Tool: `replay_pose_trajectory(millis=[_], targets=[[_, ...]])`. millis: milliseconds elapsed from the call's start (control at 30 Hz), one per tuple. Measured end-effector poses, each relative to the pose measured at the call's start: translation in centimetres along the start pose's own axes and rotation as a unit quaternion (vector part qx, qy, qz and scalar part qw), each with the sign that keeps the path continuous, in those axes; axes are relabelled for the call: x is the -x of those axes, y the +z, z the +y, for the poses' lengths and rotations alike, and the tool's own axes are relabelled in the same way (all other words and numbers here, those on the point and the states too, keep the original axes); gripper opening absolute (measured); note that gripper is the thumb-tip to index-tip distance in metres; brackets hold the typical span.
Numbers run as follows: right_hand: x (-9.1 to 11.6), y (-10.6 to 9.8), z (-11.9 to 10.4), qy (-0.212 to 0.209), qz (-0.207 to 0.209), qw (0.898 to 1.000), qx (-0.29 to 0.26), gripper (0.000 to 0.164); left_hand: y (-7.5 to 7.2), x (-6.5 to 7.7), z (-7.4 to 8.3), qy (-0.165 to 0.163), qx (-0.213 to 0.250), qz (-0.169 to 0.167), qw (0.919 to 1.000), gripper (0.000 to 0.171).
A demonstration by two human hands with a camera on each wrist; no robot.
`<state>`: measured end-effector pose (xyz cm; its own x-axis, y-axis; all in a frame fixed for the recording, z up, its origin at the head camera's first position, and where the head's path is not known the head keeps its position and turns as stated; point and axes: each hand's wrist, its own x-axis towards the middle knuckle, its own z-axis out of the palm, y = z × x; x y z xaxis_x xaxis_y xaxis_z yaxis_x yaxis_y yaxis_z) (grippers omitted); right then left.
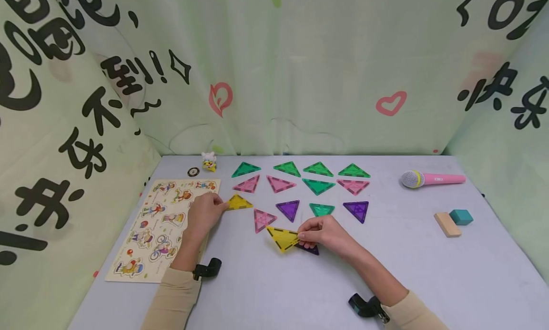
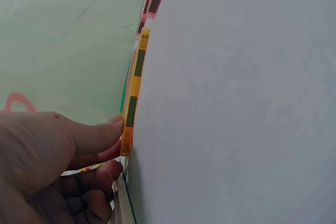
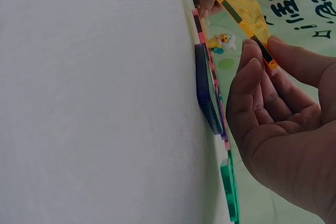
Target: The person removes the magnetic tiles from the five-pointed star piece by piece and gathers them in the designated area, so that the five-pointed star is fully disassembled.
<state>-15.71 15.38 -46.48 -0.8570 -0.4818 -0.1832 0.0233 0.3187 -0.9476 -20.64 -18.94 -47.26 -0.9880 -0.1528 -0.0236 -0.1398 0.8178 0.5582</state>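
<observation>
My left hand [image 1: 205, 214] pinches the left corner of a yellow triangular magnetic tile [image 1: 239, 203] between thumb and fingers; the left wrist view shows that tile [image 2: 134, 85] edge-on at table level. Over the table's middle, my right hand [image 1: 323, 232] holds a second yellow triangular tile [image 1: 281, 237] by one corner. In the right wrist view this tile [image 3: 249, 22] is raised off the surface and tilted. Partly hidden beneath the right hand lies a dark purple tile [image 1: 310, 249]. Nearby are a pink tile [image 1: 263, 219], a purple tile [image 1: 288, 209] and a green tile [image 1: 321, 209].
Several green and pink triangles, among them a green tile [image 1: 318, 168], lie in rows behind the hands. A sticker-like picture board [image 1: 147, 268] lies under the left forearm. A small figurine [image 1: 209, 162], pink microphone [image 1: 442, 178], wooden block [image 1: 447, 224] and teal block [image 1: 461, 217] stand farther out.
</observation>
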Motion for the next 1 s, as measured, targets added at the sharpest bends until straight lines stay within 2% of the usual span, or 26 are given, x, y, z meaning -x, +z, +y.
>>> replay_pose_trajectory(millis=[333,467,567,700,833,900,1000], targets=[[0.0,-0.1,0.0,0.001,0.004,1.000,0.003,0.024,0.0,0.1,0.2,0.010,-0.008,0.016,0.9998,0.021],[0.0,0.0,0.0,0.000,0.002,1.000,0.002,0.025,-0.4,0.3,0.6,0.030,-0.012,0.024,0.9992,0.018],[0.0,0.0,-0.1,-0.002,0.003,1.000,0.001,0.025,-1.0,0.5,1.2,0.049,0.013,0.018,0.9986,0.018],[0.0,0.0,-0.2,-0.003,0.009,1.000,0.002,0.025,-1.6,1.0,2.1,0.063,0.072,-0.031,0.9949,0.019],[0.1,-0.1,-0.2,0.002,0.015,1.000,-0.001,0.026,-1.3,1.2,3.1,0.075,0.122,-0.105,0.9841,0.020],[0.1,-0.1,-0.2,0.003,0.018,1.000,-0.004,0.027,-0.9,1.3,3.6,0.087,0.145,-0.141,0.9755,0.019],[0.1,-0.1,-0.1,0.002,0.025,1.000,-0.008,0.027,-0.3,1.5,4.2,0.131,0.177,-0.193,0.9560,0.022]])
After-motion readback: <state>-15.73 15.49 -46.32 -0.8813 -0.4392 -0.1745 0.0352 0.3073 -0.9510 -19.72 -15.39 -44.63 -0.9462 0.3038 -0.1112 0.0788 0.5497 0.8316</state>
